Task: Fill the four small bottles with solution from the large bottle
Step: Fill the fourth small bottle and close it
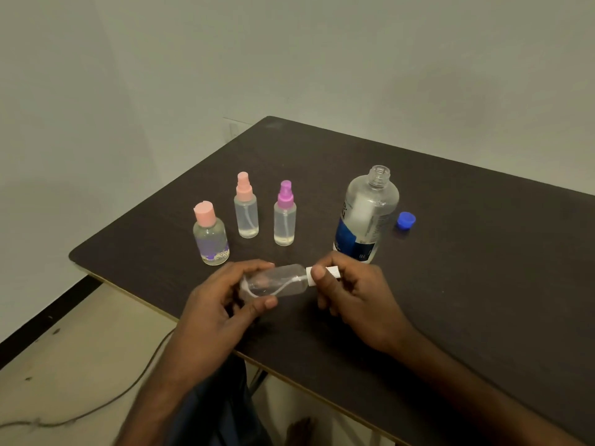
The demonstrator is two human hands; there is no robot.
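Spray bottle [283, 280] held sideways above worktop [483, 252].
Body in the left grip [219, 304], white cap [335, 272] pinched by the right grip [351, 300]; large bottle [367, 214] uncapped, holding clear liquid.

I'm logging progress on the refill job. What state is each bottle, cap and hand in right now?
Large bottle: upright, uncapped.
Blue cap: off, lying on the table.
Pink flip-cap bottle: upright, capped.
Pink spray bottle: upright, capped.
Purple spray bottle: upright, capped.
White-topped bottle: held sideways, top on.
Left hand: grips its body.
Right hand: pinches its spray top.
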